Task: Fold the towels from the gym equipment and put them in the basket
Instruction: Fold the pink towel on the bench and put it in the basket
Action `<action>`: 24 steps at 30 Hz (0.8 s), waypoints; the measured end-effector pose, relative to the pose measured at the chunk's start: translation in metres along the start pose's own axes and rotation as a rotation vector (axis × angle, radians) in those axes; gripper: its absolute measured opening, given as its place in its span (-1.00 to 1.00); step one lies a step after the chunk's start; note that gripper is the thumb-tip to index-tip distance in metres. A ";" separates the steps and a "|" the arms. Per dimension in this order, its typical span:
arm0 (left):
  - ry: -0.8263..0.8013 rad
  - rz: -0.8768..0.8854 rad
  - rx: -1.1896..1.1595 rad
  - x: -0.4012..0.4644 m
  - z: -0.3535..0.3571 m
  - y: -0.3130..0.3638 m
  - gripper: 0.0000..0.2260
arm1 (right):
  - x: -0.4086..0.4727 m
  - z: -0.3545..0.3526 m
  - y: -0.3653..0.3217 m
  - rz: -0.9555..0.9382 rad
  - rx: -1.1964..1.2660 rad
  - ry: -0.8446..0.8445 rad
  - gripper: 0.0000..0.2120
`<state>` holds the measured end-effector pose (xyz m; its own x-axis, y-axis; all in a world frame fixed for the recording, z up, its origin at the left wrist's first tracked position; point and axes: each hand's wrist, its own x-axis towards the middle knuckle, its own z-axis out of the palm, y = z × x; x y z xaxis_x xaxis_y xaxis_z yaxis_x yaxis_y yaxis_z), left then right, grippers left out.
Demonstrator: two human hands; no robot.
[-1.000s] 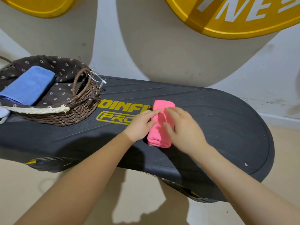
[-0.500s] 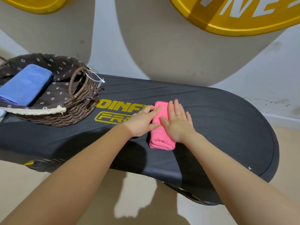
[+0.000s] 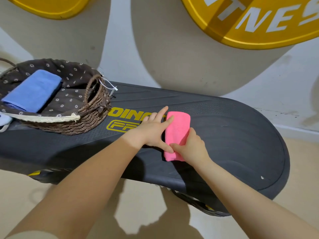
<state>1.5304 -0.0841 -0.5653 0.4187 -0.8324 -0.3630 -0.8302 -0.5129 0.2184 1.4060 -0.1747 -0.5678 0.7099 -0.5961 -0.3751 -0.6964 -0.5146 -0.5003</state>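
Note:
A folded pink towel [image 3: 177, 130] lies on the black gym step board [image 3: 233, 135], near its middle. My left hand [image 3: 151, 131] lies against the towel's left edge, its index finger on top and its thumb at the near left corner. My right hand [image 3: 191, 149] grips the towel's near right part, fingers curled round its edge. A woven brown basket [image 3: 89, 121] with a flowered dark lining stands on the board's left end. A folded blue towel [image 3: 32, 92] lies inside it.
Two large yellow weight plates [image 3: 259, 31] lean against the pale wall behind the board. A white tag [image 3: 112, 87] hangs from the basket handle. A bit of pale cloth [image 3: 4, 120] shows at the far left edge. Beige floor lies below the board.
My right hand has slid from lying flat on top of the pink towel to its near right edge and curled round it. My left hand has spread along the left edge.

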 end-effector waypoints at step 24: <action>0.832 -0.178 -0.665 -0.155 -0.071 -0.111 -0.57 | 0.017 -0.086 -0.202 -0.717 0.249 -0.380 -0.40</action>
<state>1.5843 0.0869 -0.4690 0.8404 -0.4876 0.2366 -0.4717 -0.4430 0.7624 1.5498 -0.1339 -0.4062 0.9888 0.0938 -0.1160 -0.0521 -0.5118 -0.8576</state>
